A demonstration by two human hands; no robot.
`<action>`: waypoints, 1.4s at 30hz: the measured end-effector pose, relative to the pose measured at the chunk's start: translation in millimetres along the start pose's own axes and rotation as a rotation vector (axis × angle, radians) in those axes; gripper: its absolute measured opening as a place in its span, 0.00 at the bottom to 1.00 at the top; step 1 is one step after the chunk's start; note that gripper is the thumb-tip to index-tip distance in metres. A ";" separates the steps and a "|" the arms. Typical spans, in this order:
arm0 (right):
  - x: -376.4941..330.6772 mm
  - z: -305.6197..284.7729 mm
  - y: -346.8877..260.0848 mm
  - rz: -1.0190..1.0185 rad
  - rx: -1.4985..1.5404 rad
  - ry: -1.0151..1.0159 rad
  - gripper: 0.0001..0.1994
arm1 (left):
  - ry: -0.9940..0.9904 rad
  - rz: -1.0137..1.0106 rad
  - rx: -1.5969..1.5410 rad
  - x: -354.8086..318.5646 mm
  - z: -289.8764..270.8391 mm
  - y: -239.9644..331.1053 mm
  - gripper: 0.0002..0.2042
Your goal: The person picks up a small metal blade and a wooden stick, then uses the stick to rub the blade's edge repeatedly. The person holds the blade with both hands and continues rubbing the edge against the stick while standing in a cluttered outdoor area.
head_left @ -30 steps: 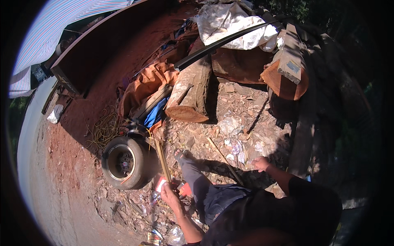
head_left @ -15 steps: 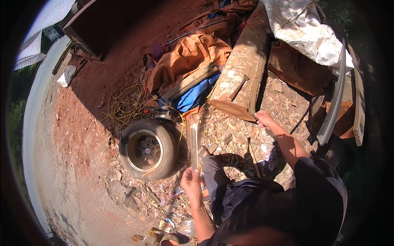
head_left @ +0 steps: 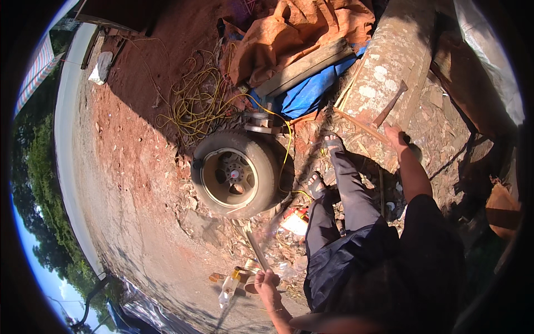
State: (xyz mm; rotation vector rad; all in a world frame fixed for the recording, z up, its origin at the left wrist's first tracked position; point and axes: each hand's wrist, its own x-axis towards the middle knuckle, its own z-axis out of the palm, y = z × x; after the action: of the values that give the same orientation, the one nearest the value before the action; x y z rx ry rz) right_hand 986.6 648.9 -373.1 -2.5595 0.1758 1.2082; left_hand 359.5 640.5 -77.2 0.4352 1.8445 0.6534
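My left hand (head_left: 267,282), low in the view, is closed round one end of a narrow, straight grey-brown strip (head_left: 255,245). Its far end points up toward a car wheel (head_left: 266,167) lying on the ground; I cannot make out its material. My right hand (head_left: 396,137) has its fingers curled at the near cut end of a thick log (head_left: 389,50); what they grip, if anything, is hidden. Just above that hand, a rusty long-handled tool (head_left: 391,104), perhaps a hammer or hatchet, lies on the log.
A tangled yellow cable (head_left: 192,106) lies beyond the wheel, beside a small metal machine (head_left: 261,122). Left of the log are an orange tarp (head_left: 300,28), a squared beam (head_left: 306,67) and a blue tarp (head_left: 311,92). A plastic bottle (head_left: 229,286) lies near my left hand.
My view has swung left. My left hand has carried the strip down and left, and it now slants. My right hand remains at the log's end, now close to the rusty tool.
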 end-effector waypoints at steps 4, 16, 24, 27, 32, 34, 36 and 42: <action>26.2 7.1 -36.1 0.027 0.138 -0.040 0.36 | 0.011 -0.098 -0.262 -8.2 33.4 -25.8 0.06; 113.3 11.6 -25.7 0.142 0.308 -0.122 0.26 | -0.013 -0.139 -0.160 9.2 140.7 26.8 0.07; 33.4 -14.5 -23.9 0.156 1.110 -0.334 0.10 | -0.055 -0.177 -0.545 45.7 172.5 74.9 0.07; -29.2 -21.8 -55.7 0.181 1.051 -0.261 0.11 | -0.182 -0.080 -0.472 64.4 200.0 120.9 0.10; -170.8 -34.9 -153.5 -0.100 0.870 -0.340 0.10 | -0.299 -0.040 -0.419 60.8 255.8 220.8 0.14; -217.5 -48.4 -200.1 -0.259 0.858 -0.350 0.11 | -0.340 -0.065 -0.357 56.2 276.8 260.4 0.12; -259.7 -64.0 -236.1 -0.505 0.978 -0.434 0.12 | -0.519 -0.034 -0.431 54.1 291.8 296.9 0.09; -360.8 -119.8 -315.1 -0.953 1.036 -0.786 0.21 | -0.789 0.183 -0.432 34.7 344.6 389.5 0.14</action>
State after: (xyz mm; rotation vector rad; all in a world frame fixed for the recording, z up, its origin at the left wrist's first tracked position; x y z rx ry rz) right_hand 919.0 901.5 45.8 -0.9394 -0.4342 1.1319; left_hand 664.9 1044.1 47.1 0.4834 0.8971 0.8300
